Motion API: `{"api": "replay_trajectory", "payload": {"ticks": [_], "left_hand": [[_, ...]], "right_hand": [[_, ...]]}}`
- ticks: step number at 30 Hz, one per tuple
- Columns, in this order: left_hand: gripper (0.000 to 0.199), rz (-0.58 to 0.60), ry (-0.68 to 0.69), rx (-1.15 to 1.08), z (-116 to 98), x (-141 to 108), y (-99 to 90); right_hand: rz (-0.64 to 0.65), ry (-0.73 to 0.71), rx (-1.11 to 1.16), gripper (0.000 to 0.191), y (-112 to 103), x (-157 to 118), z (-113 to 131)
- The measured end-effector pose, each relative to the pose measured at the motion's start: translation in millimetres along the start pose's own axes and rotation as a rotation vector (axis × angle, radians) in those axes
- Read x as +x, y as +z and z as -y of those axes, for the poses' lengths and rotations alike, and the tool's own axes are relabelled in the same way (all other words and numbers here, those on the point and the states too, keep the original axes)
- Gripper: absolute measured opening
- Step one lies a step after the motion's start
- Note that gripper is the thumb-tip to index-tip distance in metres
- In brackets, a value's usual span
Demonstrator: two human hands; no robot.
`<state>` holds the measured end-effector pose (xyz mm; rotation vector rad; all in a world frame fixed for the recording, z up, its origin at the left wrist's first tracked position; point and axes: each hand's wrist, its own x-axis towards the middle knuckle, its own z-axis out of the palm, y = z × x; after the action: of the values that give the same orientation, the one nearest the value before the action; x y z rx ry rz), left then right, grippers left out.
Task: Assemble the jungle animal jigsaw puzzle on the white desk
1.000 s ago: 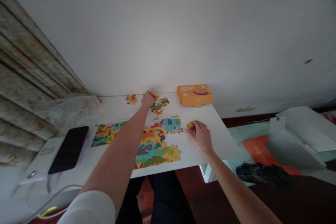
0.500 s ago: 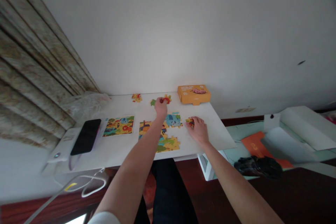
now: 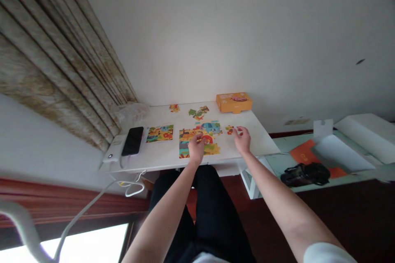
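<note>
My left hand (image 3: 196,148) is closed in a pinch over the partly joined jigsaw puzzle (image 3: 184,136). At its fingertips is a puzzle piece (image 3: 207,139) with a red, rounded shape on it; whether it lies flat or is slightly raised I cannot tell. The blue elephant part (image 3: 211,126) forms the puzzle's upper right. My right hand (image 3: 242,141) hovers at the right with its fingers apart and loosely bent. Just left of its fingertips, another puzzle piece (image 3: 229,130) lies on the white table (image 3: 163,156).
A picture card (image 3: 159,133) lies left of the puzzle. Loose pieces (image 3: 199,112) and a small cluster (image 3: 174,108) lie near the wall. An orange puzzle box (image 3: 233,102) stands at the back right. A phone (image 3: 133,141) with a cable lies at the left, near a plastic bag (image 3: 134,113).
My left hand has come back from the loose pieces near the wall to the puzzle, bringing the red piece. My right hand has drawn slightly off the piece beside it. The view has shifted.
</note>
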<state>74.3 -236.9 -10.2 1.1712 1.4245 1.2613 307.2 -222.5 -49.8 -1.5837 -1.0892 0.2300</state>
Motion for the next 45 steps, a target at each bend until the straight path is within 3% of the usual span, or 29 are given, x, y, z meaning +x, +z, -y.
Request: {"api": "replay_trajectory", "payload": {"ticks": [2, 4, 8, 16, 22, 26, 30, 33, 38, 45], "left_hand": [[0.013, -0.019, -0.045, -0.03, -1, -5, -4.1], [0.01, -0.028, -0.067, -0.054, -1, -8, -3.4], [0.009, 0.015, -0.067, -0.045, 0, -13, 6.6], [0.009, 0.081, -0.031, 0.025, 6, -18, 20.7], [0.009, 0.146, 0.01, 0.04, 6, -18, 29.5], [0.009, 0.207, 0.15, 0.188, 8, -14, 20.4], [0.021, 0.242, 0.446, 0.478, 9, 7, -13.2], [0.028, 0.291, 0.588, 0.738, 9, 26, -43.6], [0.04, 0.341, 0.653, 0.994, 15, 46, -84.1], [0.041, 0.46, 0.643, 0.987, 25, 49, -121.7]], "right_hand": [[0.072, 0.192, 0.214, 0.056, 6, -16, 10], [0.262, 0.303, 0.36, 0.056, 11, -30, 23], [0.553, 0.312, 0.432, 0.051, 5, -40, 44], [0.687, 0.388, 0.423, 0.046, -12, -30, 46], [0.669, 0.421, 0.491, 0.049, -6, -33, 40], [0.598, 0.397, 0.543, 0.053, -3, -37, 33], [0.357, 0.366, 0.61, 0.057, 1, -46, 27], [0.217, 0.366, 0.608, 0.062, 4, -50, 24], [0.103, 0.419, 0.616, 0.062, 1, -48, 17], [0.102, 0.463, 0.627, 0.07, -8, -41, 4]]}}
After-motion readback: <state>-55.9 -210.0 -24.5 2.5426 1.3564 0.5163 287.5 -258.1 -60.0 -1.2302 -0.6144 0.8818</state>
